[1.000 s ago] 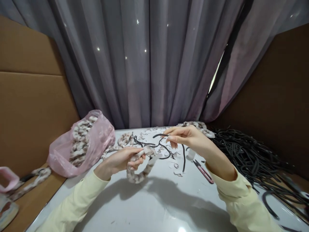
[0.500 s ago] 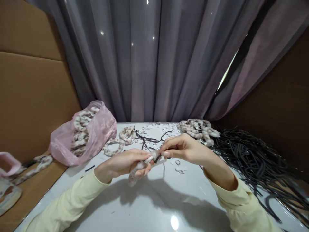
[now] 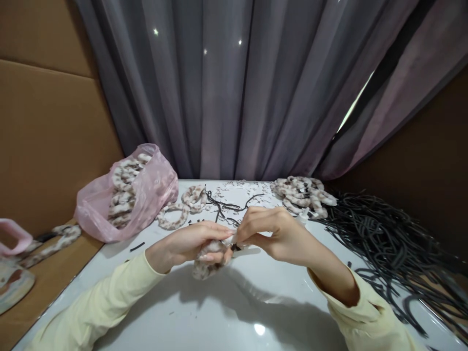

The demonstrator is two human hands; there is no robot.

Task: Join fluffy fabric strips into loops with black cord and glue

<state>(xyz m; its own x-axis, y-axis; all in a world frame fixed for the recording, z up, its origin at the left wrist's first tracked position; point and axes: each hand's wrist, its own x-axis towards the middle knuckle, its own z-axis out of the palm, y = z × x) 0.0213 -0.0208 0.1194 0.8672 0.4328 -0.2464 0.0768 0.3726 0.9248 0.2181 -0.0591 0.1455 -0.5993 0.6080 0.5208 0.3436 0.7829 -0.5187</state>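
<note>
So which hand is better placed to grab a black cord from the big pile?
Probably the right hand, once free: the black cord pile lies on that side. The left hand is farther away, holding the furry strip.

Overall dim, cool. Glossy white tabletop [image 3: 215, 324]: round glare spot, lower centre; broad soft shadow below left hand [image 3: 197, 246] and right hand [image 3: 272, 231]. Grey-purple fabric curtain [image 3: 226, 107]: bright star-shaped pinpoints, upper centre; light sliver, upper right. Brown cardboard panel [image 3: 420, 161], right edge: near-black. Edges stretched, wide-angle; fine detail soft.
</note>
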